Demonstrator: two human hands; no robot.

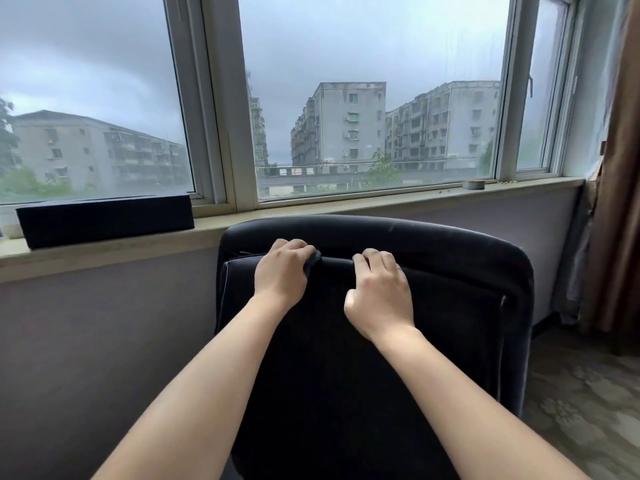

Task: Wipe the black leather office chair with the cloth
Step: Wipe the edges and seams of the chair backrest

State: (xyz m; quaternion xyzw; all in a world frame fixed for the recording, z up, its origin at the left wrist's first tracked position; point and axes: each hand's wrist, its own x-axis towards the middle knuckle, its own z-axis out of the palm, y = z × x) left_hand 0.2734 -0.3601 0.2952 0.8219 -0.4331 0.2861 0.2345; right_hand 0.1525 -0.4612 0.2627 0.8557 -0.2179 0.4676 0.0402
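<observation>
2 bare forearms reached forward from the bottom of the view over the back of the black leather office chair point(398, 358), which filled the lower middle and stood facing the window. The left hand point(282, 273) lay on the upper backrest with its fingers point(294, 247) curled down over a dark cloth point(312, 262), gripping it against the rolled seam; only a small fold of the cloth showed at the right side of that hand, the rest hidden under the palm. Just beside it, the right hand point(379, 292) rested on the same seam, its fingers bent with their tips pressed on the leather and holding nothing, thumb tucked at the left side. The chair's rounded top edge rose beyond both hands and hid part of the wall under the sill. To the right, patterned floor point(585, 403) showed beside the chair, and a brown curtain point(620, 202) hung at the far right. On the windowsill point(346, 207), a long black box point(104, 220) sat at the left and a small round object point(473, 184) sat well apart at the right. Through the window panes stood grey apartment buildings point(343, 126) under an overcast sky
</observation>
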